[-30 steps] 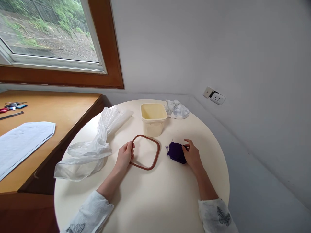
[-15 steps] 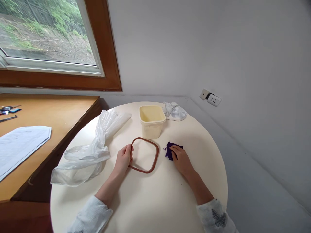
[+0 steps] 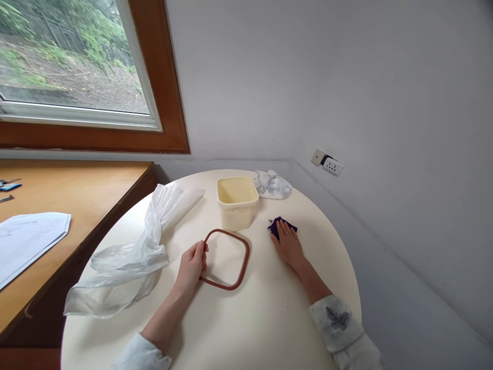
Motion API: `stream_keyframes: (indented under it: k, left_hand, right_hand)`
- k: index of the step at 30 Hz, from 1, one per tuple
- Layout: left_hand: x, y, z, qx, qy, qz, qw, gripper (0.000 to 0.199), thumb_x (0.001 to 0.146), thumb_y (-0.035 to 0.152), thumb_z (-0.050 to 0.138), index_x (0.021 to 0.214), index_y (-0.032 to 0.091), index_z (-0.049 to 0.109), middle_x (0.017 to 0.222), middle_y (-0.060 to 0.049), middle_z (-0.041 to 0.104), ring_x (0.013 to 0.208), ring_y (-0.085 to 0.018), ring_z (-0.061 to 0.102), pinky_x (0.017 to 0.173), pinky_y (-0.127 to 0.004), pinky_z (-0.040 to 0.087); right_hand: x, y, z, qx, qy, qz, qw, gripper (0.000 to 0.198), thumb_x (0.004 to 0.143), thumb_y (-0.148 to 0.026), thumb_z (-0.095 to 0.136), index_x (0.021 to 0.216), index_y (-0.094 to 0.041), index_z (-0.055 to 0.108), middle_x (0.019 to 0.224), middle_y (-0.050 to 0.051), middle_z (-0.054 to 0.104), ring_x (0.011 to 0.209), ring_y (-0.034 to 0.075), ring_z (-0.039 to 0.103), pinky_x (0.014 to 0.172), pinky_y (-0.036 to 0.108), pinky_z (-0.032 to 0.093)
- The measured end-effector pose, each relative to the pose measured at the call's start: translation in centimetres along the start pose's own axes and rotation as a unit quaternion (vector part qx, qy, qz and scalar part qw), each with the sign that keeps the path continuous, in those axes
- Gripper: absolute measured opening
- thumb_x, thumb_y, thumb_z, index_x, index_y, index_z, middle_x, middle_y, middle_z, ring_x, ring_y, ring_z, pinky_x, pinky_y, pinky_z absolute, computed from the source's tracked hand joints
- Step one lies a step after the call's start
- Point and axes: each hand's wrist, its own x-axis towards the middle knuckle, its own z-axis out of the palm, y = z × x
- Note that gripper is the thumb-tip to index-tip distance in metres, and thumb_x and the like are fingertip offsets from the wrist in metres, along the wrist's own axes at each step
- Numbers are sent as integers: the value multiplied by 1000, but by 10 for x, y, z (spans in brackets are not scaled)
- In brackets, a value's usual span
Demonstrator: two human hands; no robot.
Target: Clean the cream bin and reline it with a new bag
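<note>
My left hand point(image 3: 193, 264) is closed around the left side of a thin brown frame point(image 3: 244, 264), a ring shaped like a rounded square, held at a slant over the white table. Through the frame only bare table shows. To the right, my right hand point(image 3: 287, 244) lies flat with fingers stretched over a small folded purple cloth point(image 3: 274, 226). The cloth has frayed threads at its left edge, and the fingers cover much of it. Just behind the frame stands a cream plastic tub point(image 3: 236, 213), upright and without a lid.
A crumpled clear plastic bag point(image 3: 142, 259) lies along the left of the round table point(image 3: 246, 329). Behind the tub, at the right, sits a bunched white bag point(image 3: 273, 186). On the left, a wooden desk point(image 3: 96, 180) carries papers point(image 3: 33, 239). A socket point(image 3: 333, 166) is on the wall.
My right hand has flattened out on the purple cloth, which has shifted slightly right and away from me. My left hand still holds the brown frame. The view has tilted a little.
</note>
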Motion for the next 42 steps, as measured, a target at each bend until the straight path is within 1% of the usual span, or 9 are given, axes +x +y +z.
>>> stream_keyframes:
  k: [10,17,21,25,28,35,37,39,42]
  left_hand:
    - [3,-1,0,-5,-2,4,1000,34,80,49,43,66,18,45,45,10,25,38,-6,22,37,-17,24]
    - [2,0,-1,8,-8,4,1000,35,79,50,43,65,19,44,44,10,25,37,-6,23,36,-17,23]
    - [2,-1,-1,28,-13,10,999,35,78,52,42,65,19,44,43,10,26,35,-6,25,35,-18,24]
    - [1,-1,-1,40,-20,23,999,35,78,52,41,65,19,44,43,10,27,34,-7,25,35,-18,24]
    - [0,-1,-1,51,-25,35,998,36,78,52,40,65,19,45,44,9,29,35,-7,27,36,-19,25]
    - [-1,-3,0,84,-41,50,994,39,79,53,40,64,17,49,48,8,31,37,-7,30,38,-19,26]
    - [-3,-3,1,93,-45,53,993,40,79,53,39,64,17,49,49,7,32,38,-7,30,39,-19,26]
    - [-4,-2,1,102,-50,57,992,39,80,52,39,65,17,49,50,7,35,39,-8,32,39,-19,26]
    - [-8,-2,3,115,-64,66,989,39,80,51,39,65,17,50,50,6,35,41,-8,31,40,-20,25]
  right_hand:
    - [55,15,6,2,45,61,997,61,90,-41,21,140,-5,22,146,13,22,135,22,18,109,41,14]
    - [60,18,12,12,96,50,994,59,89,-36,26,137,-3,29,143,16,29,133,25,24,107,41,16]
    - [54,13,9,19,156,25,987,53,89,-29,26,134,-1,34,141,19,33,131,26,27,106,44,15]
    - [38,4,-3,31,222,-48,973,44,90,-19,23,127,-8,45,137,14,41,131,20,29,106,42,12]
    - [16,-7,-9,48,250,-107,961,37,91,-18,27,111,-15,58,124,10,55,123,18,41,103,38,19]
    - [-64,-60,-7,114,273,-221,929,23,87,-18,41,91,-21,63,104,7,65,108,18,54,95,39,29]
    - [-86,-81,-8,121,245,-257,927,22,84,-26,47,100,-20,61,117,10,59,118,23,47,99,42,27]
    - [-104,-99,-11,118,197,-288,930,48,77,-38,54,120,-18,51,136,13,42,129,29,31,103,49,21]
    - [-117,-117,-16,107,128,-304,938,79,70,-51,59,137,-20,31,148,12,19,135,33,14,106,55,13]
